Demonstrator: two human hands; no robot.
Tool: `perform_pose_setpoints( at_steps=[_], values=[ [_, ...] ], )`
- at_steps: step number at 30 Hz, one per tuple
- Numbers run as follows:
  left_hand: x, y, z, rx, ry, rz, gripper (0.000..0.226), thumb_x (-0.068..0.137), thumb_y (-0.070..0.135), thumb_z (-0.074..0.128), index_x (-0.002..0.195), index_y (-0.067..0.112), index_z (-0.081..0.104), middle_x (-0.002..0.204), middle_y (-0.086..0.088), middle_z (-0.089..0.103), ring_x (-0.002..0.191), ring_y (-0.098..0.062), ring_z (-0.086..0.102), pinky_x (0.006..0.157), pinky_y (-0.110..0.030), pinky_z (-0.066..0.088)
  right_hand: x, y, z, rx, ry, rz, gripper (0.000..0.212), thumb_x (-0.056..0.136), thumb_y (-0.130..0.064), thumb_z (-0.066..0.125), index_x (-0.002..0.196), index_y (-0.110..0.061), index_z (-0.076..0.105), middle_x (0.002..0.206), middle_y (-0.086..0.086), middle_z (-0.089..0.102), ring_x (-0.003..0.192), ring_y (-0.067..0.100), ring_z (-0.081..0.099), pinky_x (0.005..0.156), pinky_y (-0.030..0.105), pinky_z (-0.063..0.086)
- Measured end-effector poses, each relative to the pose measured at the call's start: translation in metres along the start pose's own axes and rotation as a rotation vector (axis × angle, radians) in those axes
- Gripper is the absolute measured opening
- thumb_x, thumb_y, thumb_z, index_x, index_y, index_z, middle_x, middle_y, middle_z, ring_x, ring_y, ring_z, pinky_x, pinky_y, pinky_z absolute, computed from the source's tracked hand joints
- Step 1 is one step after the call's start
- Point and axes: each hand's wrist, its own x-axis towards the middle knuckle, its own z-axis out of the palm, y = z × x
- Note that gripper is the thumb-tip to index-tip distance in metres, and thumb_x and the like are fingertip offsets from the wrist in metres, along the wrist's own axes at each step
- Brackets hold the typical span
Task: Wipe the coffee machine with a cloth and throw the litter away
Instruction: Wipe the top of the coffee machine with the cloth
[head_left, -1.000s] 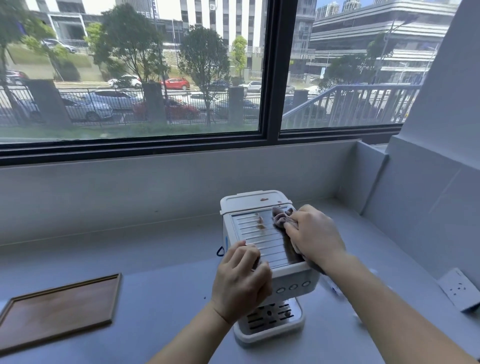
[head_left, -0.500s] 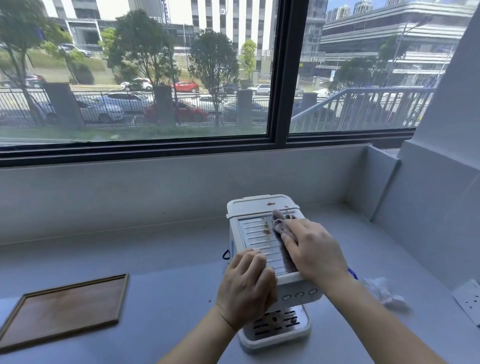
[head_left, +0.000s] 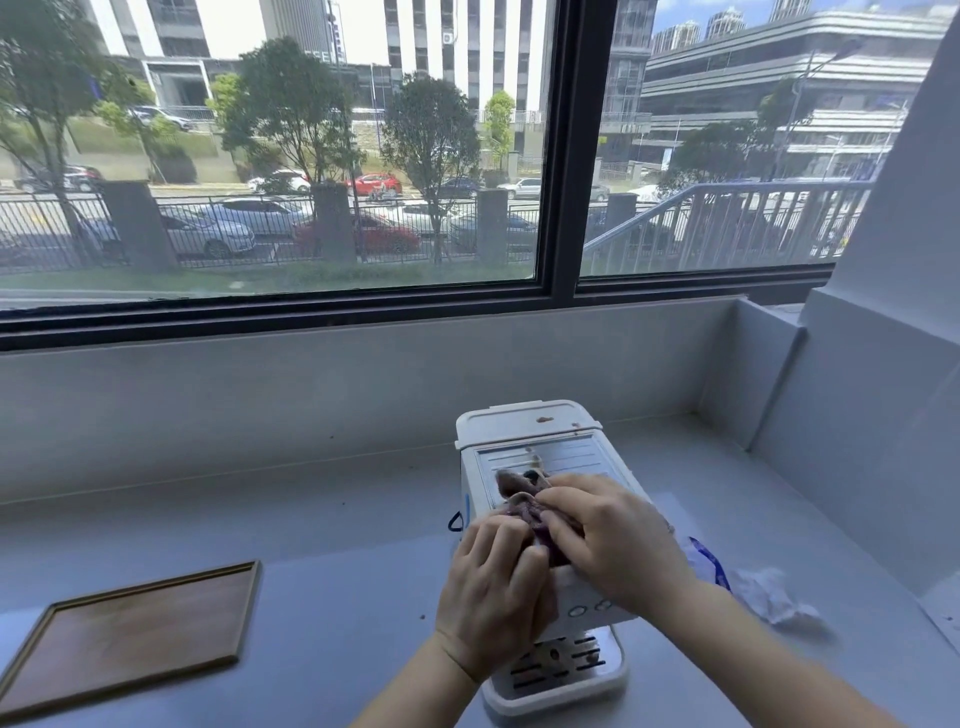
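A small white coffee machine (head_left: 524, 423) stands on the grey counter, with brown specks on its rear lid. A purplish cloth (head_left: 519, 491) lies bunched on its ribbed top. My right hand (head_left: 608, 535) grips the cloth from the right, fingers curled into it. My left hand (head_left: 493, 587) is on the machine's front left corner, its fingers touching the cloth's near edge. Crumpled white litter (head_left: 774, 597) lies on the counter to the right of the machine, beside a blue-and-white wrapper (head_left: 704, 558).
A wooden tray (head_left: 130, 634) lies flat on the counter at the left. A wall rises behind the counter under a wide window (head_left: 270, 156). A side wall (head_left: 872, 441) closes in on the right. The machine's drip tray (head_left: 558, 670) juts toward me.
My right hand has dragged the cloth from the far right of the machine's top toward the front left, up against my left hand. The litter on the right has come into view.
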Motion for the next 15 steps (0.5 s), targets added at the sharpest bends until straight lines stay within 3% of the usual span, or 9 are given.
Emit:
perform_pose_setpoints(
  at_steps=[5, 10, 13, 15],
  values=[
    [0.001, 0.001, -0.003, -0.001, 0.01, -0.001, 0.014, 0.092, 0.016, 0.048, 0.082, 0.009, 0.054, 0.083, -0.013, 0.058, 0.078, -0.035, 0.056, 0.088, -0.046, 0.048, 0.027, 0.026, -0.004, -0.133, 0.043, 0.229, 0.021, 0.095, -0.034, 0.051, 0.097, -0.023, 0.069, 0.109, -0.008, 0.067, 0.103, 0.02, 0.057, 0.08, 0.035, 0.048],
    [0.002, 0.002, -0.004, -0.003, 0.017, -0.025, 0.023, 0.094, 0.019, 0.045, 0.079, 0.008, 0.057, 0.081, -0.015, 0.059, 0.075, -0.035, 0.056, 0.082, -0.046, 0.049, 0.019, 0.004, 0.002, 0.037, -0.048, -0.036, 0.024, 0.09, -0.041, 0.053, 0.109, -0.035, 0.067, 0.116, -0.018, 0.067, 0.107, 0.012, 0.059, 0.084, 0.031, 0.05],
    [0.003, 0.003, -0.004, -0.001, 0.019, -0.019, 0.018, 0.094, 0.019, 0.044, 0.082, 0.009, 0.055, 0.082, -0.013, 0.06, 0.073, -0.035, 0.056, 0.088, -0.047, 0.049, 0.034, 0.02, -0.005, -0.103, 0.011, 0.06, 0.021, 0.093, -0.042, 0.054, 0.108, -0.037, 0.069, 0.117, -0.019, 0.066, 0.11, 0.015, 0.058, 0.086, 0.035, 0.05],
    [0.001, 0.003, -0.004, -0.015, 0.016, -0.023, 0.017, 0.094, 0.019, 0.045, 0.082, 0.01, 0.054, 0.082, -0.013, 0.06, 0.073, -0.034, 0.056, 0.09, -0.046, 0.049, 0.032, 0.022, -0.002, -0.064, 0.029, 0.089, 0.02, 0.093, -0.037, 0.056, 0.107, -0.034, 0.071, 0.117, -0.016, 0.067, 0.111, 0.018, 0.056, 0.092, 0.036, 0.047]
  ],
)
